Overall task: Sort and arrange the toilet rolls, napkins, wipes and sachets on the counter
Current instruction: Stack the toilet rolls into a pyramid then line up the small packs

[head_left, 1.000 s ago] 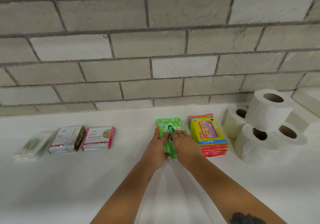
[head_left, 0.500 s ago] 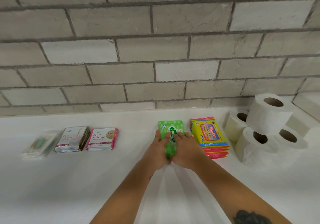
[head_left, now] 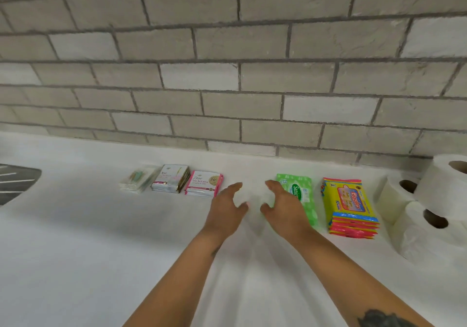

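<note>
Both hands are held just above the white counter (head_left: 75, 238), palms facing each other with a gap between them. The left hand (head_left: 226, 213) is seen with fingers loosely spread and nothing held; the right hand (head_left: 284, 210) is likewise relaxed and empty, its far side overlapping the left edge of the green wipes pack (head_left: 302, 195), though contact cannot be told. Just right of that pack a stack of yellow-and-pink wipes packs (head_left: 350, 206) is laid flat, and further right the toilet rolls (head_left: 429, 200) are piled. To the left, three small piles are lined up: pink-and-white sachets (head_left: 203, 184), a second sachet stack (head_left: 171, 179), and clear packets (head_left: 136, 181). A tiled wall (head_left: 227, 61) is seen behind.
</note>
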The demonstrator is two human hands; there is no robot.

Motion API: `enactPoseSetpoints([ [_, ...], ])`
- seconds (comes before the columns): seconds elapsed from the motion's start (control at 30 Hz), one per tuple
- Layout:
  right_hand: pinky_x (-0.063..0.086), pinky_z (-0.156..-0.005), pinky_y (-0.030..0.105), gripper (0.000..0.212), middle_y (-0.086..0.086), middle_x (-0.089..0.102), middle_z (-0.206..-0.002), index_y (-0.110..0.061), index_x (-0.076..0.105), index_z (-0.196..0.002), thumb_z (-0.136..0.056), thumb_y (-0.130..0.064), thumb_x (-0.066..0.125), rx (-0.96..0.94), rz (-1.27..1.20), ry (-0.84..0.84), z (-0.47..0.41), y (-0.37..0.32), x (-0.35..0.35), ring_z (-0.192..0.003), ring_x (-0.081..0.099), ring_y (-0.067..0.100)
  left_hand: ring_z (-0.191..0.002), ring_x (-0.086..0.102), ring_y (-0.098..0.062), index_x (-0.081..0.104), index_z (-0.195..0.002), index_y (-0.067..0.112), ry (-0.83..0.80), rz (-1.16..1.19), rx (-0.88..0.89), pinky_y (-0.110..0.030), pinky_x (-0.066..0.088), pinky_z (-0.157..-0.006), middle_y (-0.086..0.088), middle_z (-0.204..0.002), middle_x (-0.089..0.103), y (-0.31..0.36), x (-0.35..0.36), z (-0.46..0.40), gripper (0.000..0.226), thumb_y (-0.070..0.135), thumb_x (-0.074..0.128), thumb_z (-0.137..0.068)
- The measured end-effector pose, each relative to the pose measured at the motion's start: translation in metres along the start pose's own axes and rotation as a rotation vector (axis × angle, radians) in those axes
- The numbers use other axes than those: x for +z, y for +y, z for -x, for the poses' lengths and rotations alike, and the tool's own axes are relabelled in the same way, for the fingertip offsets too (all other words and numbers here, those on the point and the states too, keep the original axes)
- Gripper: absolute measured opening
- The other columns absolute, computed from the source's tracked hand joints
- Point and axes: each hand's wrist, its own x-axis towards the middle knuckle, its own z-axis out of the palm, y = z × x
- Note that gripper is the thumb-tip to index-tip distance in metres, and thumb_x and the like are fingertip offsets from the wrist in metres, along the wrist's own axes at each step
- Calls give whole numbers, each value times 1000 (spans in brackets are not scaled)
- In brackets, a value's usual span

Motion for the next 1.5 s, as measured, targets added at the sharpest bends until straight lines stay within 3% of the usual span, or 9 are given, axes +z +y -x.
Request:
enactPoseSetpoints([
  [0.2,41,-91,24,53,5,60,-127,-18,44,-135,-85,-14,59,43,-205,-25,1,-32,29,-108,60,19,-113,58,-14,52,-129,14,138,82,-109,-15,38,-88,1,-130,58,-25,-38,11,43,16,61,-88],
  [0.47,38,-83,18,47,4,61,-123,-16,49,-127,-82,-13,62,188,-333,23,-27,-69,66,-90,56,14,-120,51,-20,49,-130,9,91,-5,-91,-13,32,-87,-4,-129,55,-61,-81,-25,45,9,57,-86],
  [0.67,33,-83,18,50,4,56,-130,-15,47,-129,-82,-15,64,309,-428,58,-45,-83,93,-113,56,19,-118,51,-25,47,-127,2,2,-45,-128,-21,40,-89,-10,-128,54,-83,-95,-61,42,8,55,-87],
  [0.77,33,-87,19,50,5,54,-132,-13,47,-129,-82,-13,63,369,-500,84,-53,-88,105,-118,52,19,-99,52,-20,49,-116,-1,-34,-51,-126,-9,35,-64,-11,-117,57,-91,-97,-73,30,-2,50,-87],
  [0.9,37,-88,24,51,5,51,-134,-13,44,-131,-83,-11,62,418,-558,65,-64,-90,120,-117,52,20,-90,47,-16,49,-115,3,-42,-42,-144,-18,34,-65,-11,-116,57,-103,-94,-89,28,-1,47,-88],
  [0.97,46,-88,31,54,5,48,-137,-14,41,-133,-83,-11,62,458,-620,44,-69,-89,127,-108,56,23,-94,50,-19,48,-118,3,-55,-50,-155,-21,34,-70,-11,-118,56,-107,-92,-95,31,-1,47,-88],
  [1.1,48,-56,26,56,1,44,-134,-16,33,-138,-87,-10,56,493,-700,-8,-81,-91,136,-66,57,19,-110,54,-24,44,-128,4,-108,-56,-168,-19,38,-71,-11,-122,55,-108,-85,-106,40,-2,49,-88],
  [1.3,49,-57,29,51,-7,50,-92,-14,31,-137,-90,-8,48,527,-725,-57,-92,-91,147,-59,54,19,-108,54,-25,43,-125,6,-157,-125,-175,-25,44,-73,-10,-121,52,-111,-72,-117,42,0,53,-85],
  [1.5,49,-55,30,35,0,56,-90,-18,41,-118,-87,-6,49,532,-774,-80,-96,-87,153,-57,53,19,-109,52,-24,43,-125,2,-171,-123,-226,-24,36,-73,-11,-124,51,-116,-64,-125,46,4,56,-81],
])
